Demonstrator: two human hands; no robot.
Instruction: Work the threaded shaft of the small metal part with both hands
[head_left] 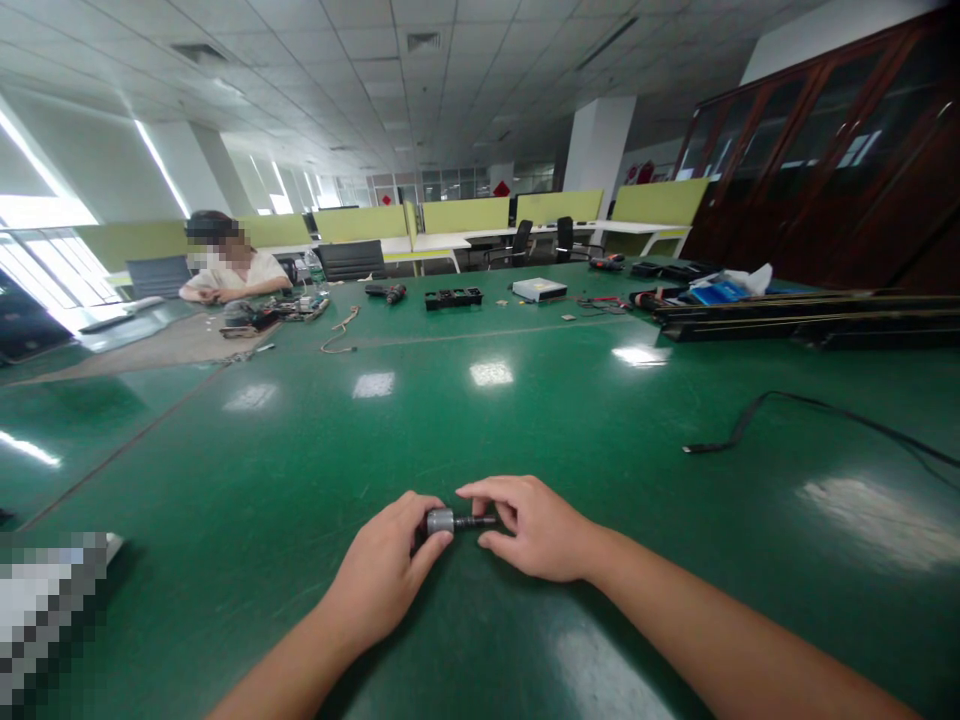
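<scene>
Close in front of me on the green table, my left hand grips a small cylindrical piece with a silver collar. A thin dark shaft sticks out of it to the right, lying level. What kind of piece this is I cannot make out, and its left end is hidden in my palm. My right hand is curved around the shaft's free end, thumb and index finger apart. Whether its other fingers touch the shaft is not clear.
A black cable lies to the right. Farther back are a power drill, a black frame-like part, a silver box and long black rails. A person sits at the far left beside mixed parts. A blurred object stands near left.
</scene>
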